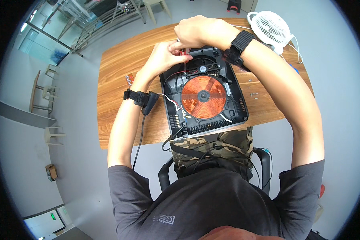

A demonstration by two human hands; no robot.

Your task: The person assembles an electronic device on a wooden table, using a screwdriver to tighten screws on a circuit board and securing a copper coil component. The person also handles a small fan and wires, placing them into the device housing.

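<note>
An opened induction cooker [243, 114] lies on the wooden table in front of me, its black housing showing a round copper coil [204, 97] with a dark centre. At the housing's far left corner, my left hand [166, 59] is closed, thumb and fingers pinched around a small red piece [183, 54]. My right hand [194, 33] is curled just above and beside it, fingers touching the left hand's fingertips. What the right hand grips is hidden by its own fingers. Thin red and white wires run along the housing's left side near my left wrist.
Several small screws [254, 95] lie right of the housing. A red piece with small shiny parts [129, 79] rests by my left forearm. A white fan [270, 28] stands at the far right table edge. A black cable [140, 140] hangs from my left wrist strap.
</note>
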